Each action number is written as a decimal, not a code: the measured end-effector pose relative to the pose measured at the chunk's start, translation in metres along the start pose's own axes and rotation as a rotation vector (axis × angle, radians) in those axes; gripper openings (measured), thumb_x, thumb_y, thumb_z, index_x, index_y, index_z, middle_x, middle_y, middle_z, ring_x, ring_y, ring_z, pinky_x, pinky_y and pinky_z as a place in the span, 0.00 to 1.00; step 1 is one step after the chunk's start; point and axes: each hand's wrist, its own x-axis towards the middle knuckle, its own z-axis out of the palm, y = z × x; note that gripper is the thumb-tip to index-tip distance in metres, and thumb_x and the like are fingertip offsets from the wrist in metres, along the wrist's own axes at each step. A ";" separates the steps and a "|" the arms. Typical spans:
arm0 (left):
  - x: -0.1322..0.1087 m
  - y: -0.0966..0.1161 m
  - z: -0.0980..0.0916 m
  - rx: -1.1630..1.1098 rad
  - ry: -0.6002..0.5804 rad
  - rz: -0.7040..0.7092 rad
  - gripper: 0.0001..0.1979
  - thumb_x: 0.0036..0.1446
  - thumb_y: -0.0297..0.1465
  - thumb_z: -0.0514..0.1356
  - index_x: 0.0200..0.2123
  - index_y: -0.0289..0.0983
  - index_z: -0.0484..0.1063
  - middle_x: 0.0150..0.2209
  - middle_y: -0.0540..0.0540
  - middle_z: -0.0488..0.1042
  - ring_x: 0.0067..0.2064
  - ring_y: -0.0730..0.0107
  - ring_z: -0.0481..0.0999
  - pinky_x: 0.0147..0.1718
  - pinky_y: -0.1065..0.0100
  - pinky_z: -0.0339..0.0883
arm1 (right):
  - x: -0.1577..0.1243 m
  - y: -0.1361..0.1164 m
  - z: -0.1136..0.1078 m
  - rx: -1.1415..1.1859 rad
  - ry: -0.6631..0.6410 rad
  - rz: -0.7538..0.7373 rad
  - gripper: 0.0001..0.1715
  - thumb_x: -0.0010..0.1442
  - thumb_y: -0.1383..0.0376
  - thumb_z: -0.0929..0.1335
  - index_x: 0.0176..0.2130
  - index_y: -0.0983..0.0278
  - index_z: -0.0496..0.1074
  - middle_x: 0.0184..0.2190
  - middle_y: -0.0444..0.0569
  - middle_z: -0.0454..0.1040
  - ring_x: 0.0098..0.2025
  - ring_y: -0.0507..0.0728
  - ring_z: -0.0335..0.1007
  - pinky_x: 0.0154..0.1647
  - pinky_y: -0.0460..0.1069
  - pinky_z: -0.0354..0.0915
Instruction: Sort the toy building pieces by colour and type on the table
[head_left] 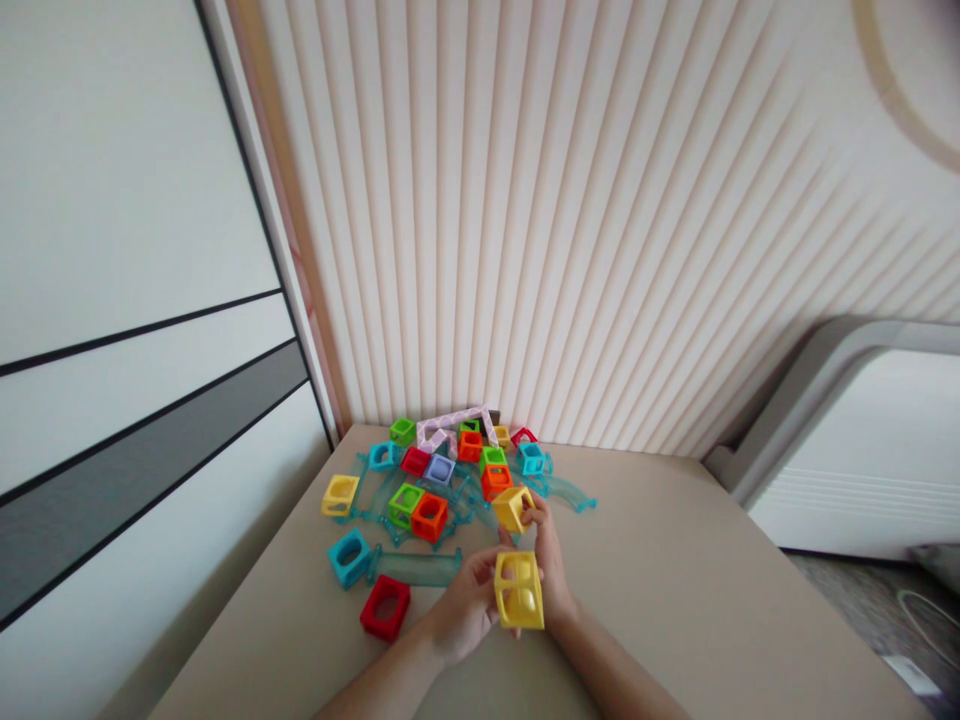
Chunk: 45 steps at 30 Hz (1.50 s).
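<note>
My left hand point(471, 606) grips a yellow hollow cube block point(519, 592) with round openings, held up close to the camera. Just beyond it, my right hand point(550, 553) has its fingers on a second yellow cube block point(513, 509). My right forearm passes partly behind the nearer block. Left of my hands, a clear blue track piece point(415, 568) lies on the table, with a red cube block point(385, 608) and a blue cube block point(349, 557) close to it. An orange cube block point(429, 517) touches a green one point(406, 505) further back.
More coloured blocks and clear blue tracks are heaped toward the ribbed wall point(480, 220), with a pink patterned folding piece point(457, 418) among them. A white cabinet point(135, 200) borders the table point(660, 580) at left. A grey-edged white panel point(862, 440) stands at right.
</note>
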 end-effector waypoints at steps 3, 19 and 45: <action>0.003 0.009 0.002 -0.104 0.200 0.097 0.24 0.43 0.44 0.75 0.38 0.34 0.78 0.32 0.43 0.80 0.28 0.72 0.77 0.22 0.76 0.67 | 0.002 0.002 -0.010 -0.057 0.116 -0.064 0.17 0.58 0.63 0.71 0.46 0.58 0.65 0.55 0.54 0.69 0.57 0.64 0.68 0.56 0.61 0.67; 0.011 0.022 -0.006 -0.099 0.359 0.261 0.17 0.50 0.38 0.72 0.39 0.36 0.75 0.40 0.45 0.81 0.42 0.62 0.81 0.43 0.64 0.75 | -0.014 -0.014 -0.026 -0.061 -0.045 -0.200 0.30 0.63 0.65 0.70 0.62 0.57 0.62 0.58 0.58 0.67 0.60 0.65 0.66 0.56 0.59 0.69; 0.002 0.020 -0.003 0.123 0.183 0.314 0.38 0.53 0.40 0.71 0.65 0.43 0.62 0.62 0.37 0.68 0.63 0.48 0.67 0.63 0.52 0.58 | -0.017 -0.011 -0.028 0.000 0.020 -0.195 0.24 0.70 0.64 0.63 0.63 0.53 0.65 0.59 0.55 0.66 0.61 0.62 0.65 0.57 0.57 0.68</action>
